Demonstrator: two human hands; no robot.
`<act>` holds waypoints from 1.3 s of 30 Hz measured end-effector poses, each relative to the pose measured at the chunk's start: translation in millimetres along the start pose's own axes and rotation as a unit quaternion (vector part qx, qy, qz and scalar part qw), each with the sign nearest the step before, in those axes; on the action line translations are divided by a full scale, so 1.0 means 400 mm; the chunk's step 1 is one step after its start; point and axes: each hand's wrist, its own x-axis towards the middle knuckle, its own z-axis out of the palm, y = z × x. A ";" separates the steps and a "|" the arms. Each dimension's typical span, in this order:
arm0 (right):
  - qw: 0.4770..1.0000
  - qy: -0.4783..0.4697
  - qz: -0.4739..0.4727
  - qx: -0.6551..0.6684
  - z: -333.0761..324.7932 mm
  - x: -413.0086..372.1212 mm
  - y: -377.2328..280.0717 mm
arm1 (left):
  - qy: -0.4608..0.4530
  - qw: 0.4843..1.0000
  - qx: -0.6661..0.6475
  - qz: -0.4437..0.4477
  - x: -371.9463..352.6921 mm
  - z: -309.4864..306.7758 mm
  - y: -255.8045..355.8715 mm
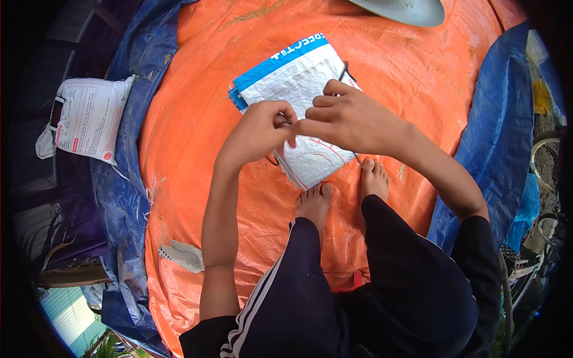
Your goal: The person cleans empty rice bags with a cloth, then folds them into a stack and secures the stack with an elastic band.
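Left hand [256, 134] is curled, thumb and fingertips pinched together right against the fingertips of the right hand [349, 119], which is likewise closed in a pinch; what they grip between them is too small to tell. Both hands sit over a white woven sack [298, 77] with a blue band along its top edge, its lower corner pointing at the person's bare feet [313, 206]. The sack and feet rest on an orange tarp [197, 101] edged by a blue tarp [128, 179], with a white printed bag [89, 119] well off to the left.
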 end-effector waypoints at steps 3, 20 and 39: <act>0.994 0.054 -0.037 -0.092 0.060 -0.013 0.015 | 0.033 0.972 -0.179 0.150 0.004 0.001 -0.052; 0.936 -0.006 0.334 -0.113 -0.002 -0.229 0.110 | 0.399 0.846 -0.141 0.324 0.016 0.048 -0.183; 0.794 0.272 0.453 0.300 0.276 -0.400 0.189 | 0.597 0.764 0.053 0.238 0.079 0.155 -0.355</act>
